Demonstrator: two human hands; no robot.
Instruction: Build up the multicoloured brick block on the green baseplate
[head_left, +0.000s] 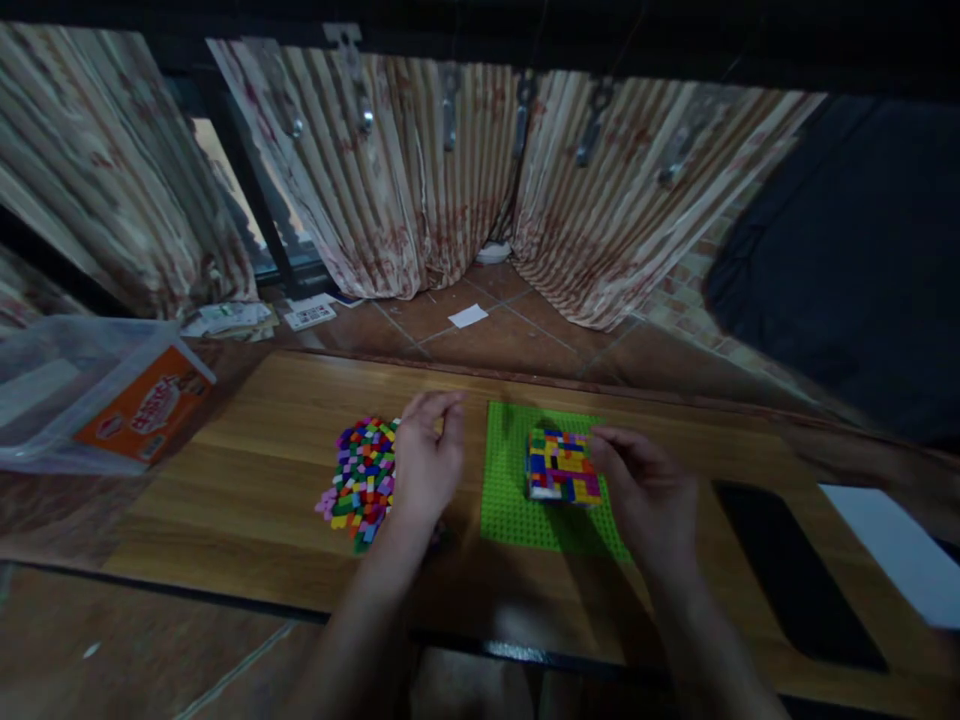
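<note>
On a green studded baseplate (506,500) stands a low block built of many-coloured toy bricks (562,465). My right hand (649,495) is at the right edge of this block, its thumb and fingers drawn together; whether they touch the block or grip a small brick I cannot make out. Left of the baseplate lies a pile of loose toy bricks (365,480) in many colours. Over the right side of that pile is my left hand (431,460), fingers curled in towards the thumb. Anything between those fingertips is too small to see, and the hand hides some bricks.
The wooden table (255,480) carries a black flat mat-like object (799,575) and a white sheet (900,550) on the right. A clear plastic bin (45,430) with an orange label is at the left. Curtains (420,180) hang beyond the tiled floor.
</note>
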